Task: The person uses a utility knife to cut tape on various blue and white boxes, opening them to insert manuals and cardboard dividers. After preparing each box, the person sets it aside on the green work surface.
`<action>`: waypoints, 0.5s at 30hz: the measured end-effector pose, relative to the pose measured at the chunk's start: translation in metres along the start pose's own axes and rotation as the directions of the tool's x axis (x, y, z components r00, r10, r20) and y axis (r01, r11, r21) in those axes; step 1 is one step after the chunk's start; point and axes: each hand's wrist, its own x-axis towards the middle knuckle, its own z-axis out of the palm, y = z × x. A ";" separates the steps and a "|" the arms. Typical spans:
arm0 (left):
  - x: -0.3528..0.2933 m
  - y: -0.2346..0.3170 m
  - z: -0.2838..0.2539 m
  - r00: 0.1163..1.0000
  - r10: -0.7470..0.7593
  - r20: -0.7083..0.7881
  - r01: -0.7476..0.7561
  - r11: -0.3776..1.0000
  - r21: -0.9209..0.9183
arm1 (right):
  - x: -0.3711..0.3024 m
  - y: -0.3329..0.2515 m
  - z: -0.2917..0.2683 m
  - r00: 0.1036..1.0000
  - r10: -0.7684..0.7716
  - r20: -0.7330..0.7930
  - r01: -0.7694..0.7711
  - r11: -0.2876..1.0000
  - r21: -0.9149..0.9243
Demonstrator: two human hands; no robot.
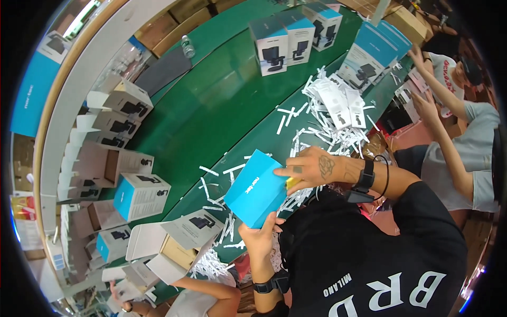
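A box with a bright blue face (pixel 251 193) is tilted in front of me over the near edge of the green table. My left hand (pixel 259 235) grips its lower corner, with the thumb against the blue face. My right hand (pixel 311 168) is at the box's right side, its index finger laid along the edge. A small yellow tool (pixel 291 183) sits between the thumb and fingers of that hand. Most of the tool is hidden, so its exact kind cannot be told. White paper strips (pixel 228 232) lie scattered beside the box.
A large heap of white strips (pixel 332 100) spreads along the table (pixel 211 119). Closed boxes (pixel 272 45) and blue-topped cartons (pixel 369 50) stand at the back. Open boxes (pixel 185 243) line the left. Co-workers are at right (pixel 459 153) and lower left (pixel 206 301).
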 end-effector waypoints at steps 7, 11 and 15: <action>0.002 0.000 -0.031 0.998 -0.057 0.001 0.055 0.977 0.204 | 0.010 0.019 0.027 0.949 -0.253 -0.191 0.255 0.967 -0.014; 0.000 -0.008 -0.040 0.973 0.178 -0.149 -0.067 0.830 0.553 | 0.020 0.017 0.024 0.921 -0.315 -0.228 0.318 0.948 -0.026; 0.007 -0.014 -0.040 0.789 0.608 -0.087 -0.297 0.502 0.812 | 0.018 0.015 0.026 0.922 -0.332 -0.199 0.332 0.943 -0.033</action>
